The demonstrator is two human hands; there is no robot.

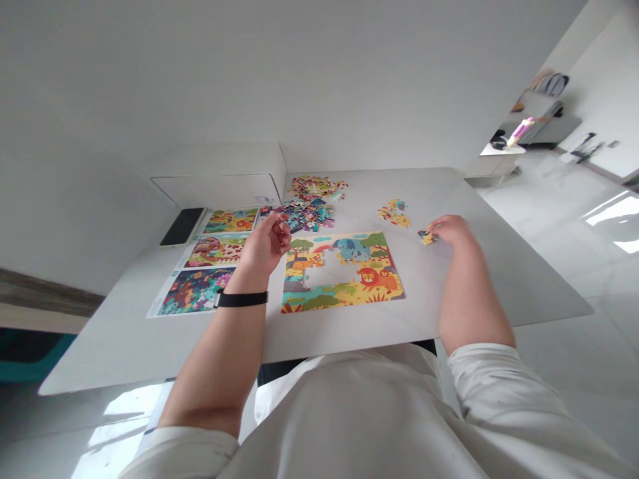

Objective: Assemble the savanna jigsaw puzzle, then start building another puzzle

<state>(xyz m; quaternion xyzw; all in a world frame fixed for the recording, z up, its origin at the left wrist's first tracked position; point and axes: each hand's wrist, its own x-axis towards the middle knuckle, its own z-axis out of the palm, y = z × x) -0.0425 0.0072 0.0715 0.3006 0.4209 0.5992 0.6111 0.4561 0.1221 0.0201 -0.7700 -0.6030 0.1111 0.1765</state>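
Note:
My right hand (450, 229) is at the right of the table, its fingertips closed on a yellow and dark-blue puzzle piece (426, 236). Over the gap between the printed sheets and the puzzle, my left hand (269, 243) hovers with curled fingers, and nothing shows in them. The partly assembled animal jigsaw puzzle (344, 299) lies flat in front of me, showing an elephant, lions and a leopard. Its middle has an irregular white opening. A small group of loose puzzle pieces (395, 213) lies beyond the puzzle, left of my right hand.
Dark, colourful pieces (309, 214) and lighter pieces (317, 186) form two piles near the wall. Picture sheets (200, 289) lie at left beside a black phone (182, 226). A white box (214, 189) stands behind them on the white table (519, 279).

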